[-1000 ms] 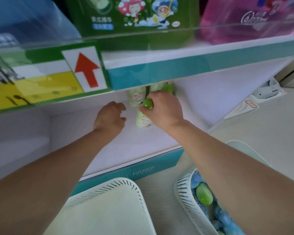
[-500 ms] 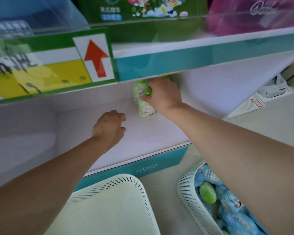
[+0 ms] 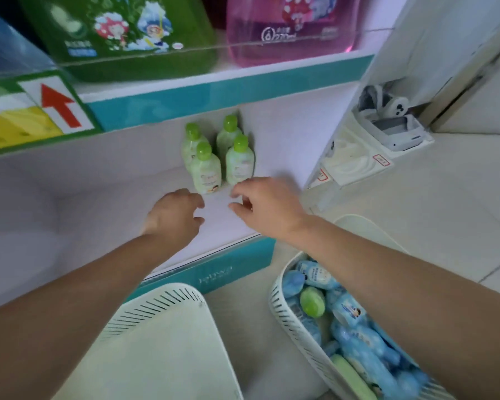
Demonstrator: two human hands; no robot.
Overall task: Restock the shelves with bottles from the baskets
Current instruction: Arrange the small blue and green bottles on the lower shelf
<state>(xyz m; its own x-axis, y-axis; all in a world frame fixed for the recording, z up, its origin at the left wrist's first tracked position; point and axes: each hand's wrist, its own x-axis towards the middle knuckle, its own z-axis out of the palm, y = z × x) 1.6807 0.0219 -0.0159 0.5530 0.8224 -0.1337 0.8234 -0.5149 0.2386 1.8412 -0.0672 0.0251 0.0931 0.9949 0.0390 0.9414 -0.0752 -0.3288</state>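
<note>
Green-capped bottles [image 3: 206, 171], four of them, stand upright in a tight two-by-two cluster on the white lower shelf [image 3: 113, 197], towards its right end and set back from the teal front edge. Just in front of them hover both bare hands, neither holding anything. The left hand [image 3: 175, 215] hangs palm down with its fingers loosely curled, the fingertips close to the base of the front left bottle; whether they touch it I cannot tell. The right hand [image 3: 267, 207] is relaxed too, thumb and fingers spread apart a little, just short of the front right bottle.

On the floor below, under the right forearm, sits a white slotted basket [image 3: 283, 307] heaped with blue bottles [image 3: 355, 342]. A few green ones [image 3: 312, 301] lie among them. A second white basket [image 3: 156, 298] stands beside it, under the left forearm, up against the shelf's base.

On the upper shelf, behind a clear rail, sit a green pack [image 3: 113, 33] and a pink pack [image 3: 286, 27], and a red arrow sign [image 3: 59, 106] is fixed to that shelf's front edge at the left.
</note>
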